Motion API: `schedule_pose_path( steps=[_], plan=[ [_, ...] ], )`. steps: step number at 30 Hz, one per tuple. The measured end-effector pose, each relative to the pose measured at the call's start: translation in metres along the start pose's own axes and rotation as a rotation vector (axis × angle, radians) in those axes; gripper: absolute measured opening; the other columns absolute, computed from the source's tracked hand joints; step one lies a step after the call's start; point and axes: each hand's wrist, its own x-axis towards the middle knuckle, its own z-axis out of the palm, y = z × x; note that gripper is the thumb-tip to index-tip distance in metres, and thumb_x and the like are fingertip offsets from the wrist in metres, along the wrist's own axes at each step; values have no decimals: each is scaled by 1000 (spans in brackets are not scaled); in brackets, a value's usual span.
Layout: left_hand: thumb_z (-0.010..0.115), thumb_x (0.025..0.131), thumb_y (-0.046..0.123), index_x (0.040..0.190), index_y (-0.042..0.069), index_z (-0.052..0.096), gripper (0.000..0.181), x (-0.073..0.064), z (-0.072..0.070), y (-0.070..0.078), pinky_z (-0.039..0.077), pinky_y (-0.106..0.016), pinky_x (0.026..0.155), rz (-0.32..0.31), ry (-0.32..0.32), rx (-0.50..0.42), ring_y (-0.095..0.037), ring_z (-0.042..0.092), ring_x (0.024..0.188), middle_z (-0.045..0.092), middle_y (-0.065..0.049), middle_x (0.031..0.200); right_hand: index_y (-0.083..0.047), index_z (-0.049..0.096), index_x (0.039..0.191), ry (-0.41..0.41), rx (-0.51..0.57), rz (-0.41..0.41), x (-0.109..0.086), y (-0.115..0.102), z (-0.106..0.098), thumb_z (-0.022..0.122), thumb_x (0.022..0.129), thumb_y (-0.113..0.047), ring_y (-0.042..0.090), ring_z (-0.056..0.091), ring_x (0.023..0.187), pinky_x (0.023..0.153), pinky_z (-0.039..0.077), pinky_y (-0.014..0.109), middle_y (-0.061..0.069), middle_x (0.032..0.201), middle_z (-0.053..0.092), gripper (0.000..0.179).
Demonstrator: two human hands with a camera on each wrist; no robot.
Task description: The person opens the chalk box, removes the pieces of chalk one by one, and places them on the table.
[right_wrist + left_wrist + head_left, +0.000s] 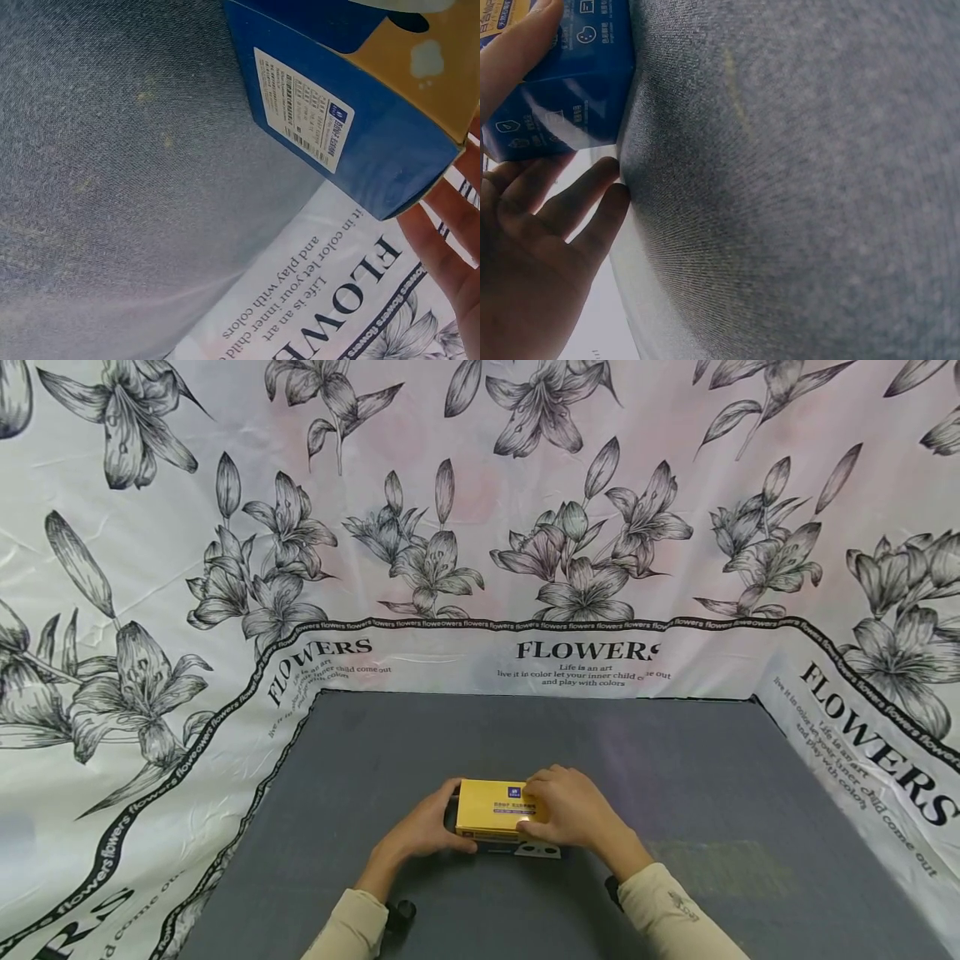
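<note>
A small yellow and blue cardboard box [491,803] is at the middle of the dark grey table, its yellow printed top facing up. My left hand [426,823] grips its left end, thumb on the near side and fingers behind. In the left wrist view the thumb lies across the box [574,97], whose end is blue with white icons. At the right end, my right hand [567,808] holds the box from above, thumb toward me. The right wrist view shows a white barcode label [304,109] on the blue end; the right thumb is hidden there.
The grey tabletop [525,735] spreads around the box. White cloth printed with flowers [585,660] rises along its back and both sides. A dark wrist device [401,916] sits by the left sleeve. A faint yellowish patch [723,868] marks the table at right.
</note>
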Motion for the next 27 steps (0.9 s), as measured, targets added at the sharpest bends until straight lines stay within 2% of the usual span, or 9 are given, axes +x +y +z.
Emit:
schedule_pose_path(
  steps=[5, 12, 16, 21, 24, 27],
  plan=[
    [95, 73, 31, 156, 11, 32, 106, -2, 1, -1, 44, -57, 109, -18, -2, 18, -35, 52, 135, 52, -15, 149, -16, 77, 101, -20, -13, 11, 1, -4, 1, 82, 79, -51, 19, 64, 93, 81, 51, 40, -1, 104, 74, 42],
    [94, 73, 36, 156, 14, 32, 106, -3, 1, -2, 43, -58, 110, -48, -8, 28, -36, 51, 137, 50, -14, 152, -18, 75, 107, -106, -91, 55, 4, -14, -4, 84, 77, -52, 22, 63, 97, 79, 49, 43, 0, 115, 73, 47],
    [94, 72, 36, 156, 14, 32, 106, -3, 1, -3, 43, -58, 109, -50, -8, 17, -35, 52, 136, 50, -14, 151, -16, 73, 115, -147, -36, 82, 3, -12, -7, 85, 77, -50, 25, 63, 102, 82, 51, 47, 1, 119, 72, 52],
    [95, 71, 36, 156, 17, 33, 106, 0, 1, -5, 43, -56, 109, -45, -12, 5, -32, 53, 134, 52, -11, 149, -12, 67, 132, -194, 87, 133, -3, 0, -9, 88, 77, -42, 30, 63, 116, 95, 50, 56, 5, 132, 68, 65],
    [95, 71, 37, 156, 17, 33, 106, 1, 1, -4, 42, -55, 110, -44, -14, 7, -30, 53, 133, 53, -11, 148, -9, 64, 135, -192, 87, 128, -5, 7, -8, 87, 77, -46, 30, 63, 116, 96, 51, 54, 8, 131, 67, 72],
    [95, 72, 36, 155, 16, 33, 106, 0, 0, -4, 42, -56, 111, -42, -16, 7, -31, 53, 134, 53, -11, 148, -6, 66, 132, -148, 68, 87, -6, 11, -5, 85, 77, -51, 26, 61, 108, 90, 53, 47, 8, 124, 67, 74]
  ],
)
